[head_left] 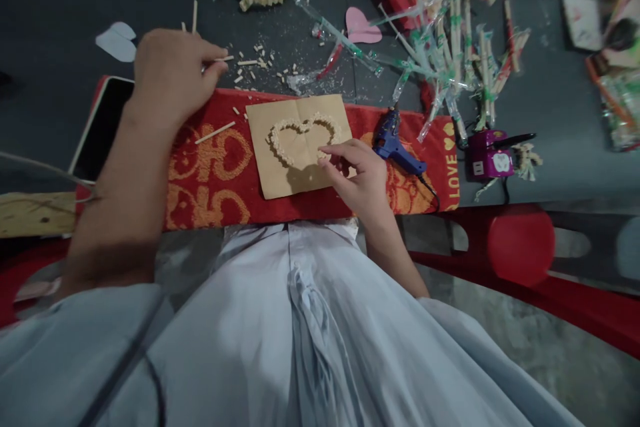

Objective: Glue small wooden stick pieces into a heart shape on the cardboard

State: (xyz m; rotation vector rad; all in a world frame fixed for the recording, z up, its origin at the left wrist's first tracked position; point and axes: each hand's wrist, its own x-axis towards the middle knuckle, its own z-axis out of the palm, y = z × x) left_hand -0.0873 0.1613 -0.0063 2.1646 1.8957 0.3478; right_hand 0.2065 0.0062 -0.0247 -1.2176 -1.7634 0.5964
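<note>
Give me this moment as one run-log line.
left hand: pinching thin stick | right hand: at pale heart outline | heart outline: on brown sheet | glue gun: on red towel

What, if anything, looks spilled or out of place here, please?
Short stick pieces and pale crumbs lie strewn over the dark table beyond the red cloth, looking spilled rather than gathered. Farther right, plastic-wrapped sticks lie in an untidy tangle.

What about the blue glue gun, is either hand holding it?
No, the blue glue gun lies on the red towel, apart from both the left hand and the right hand.
</note>
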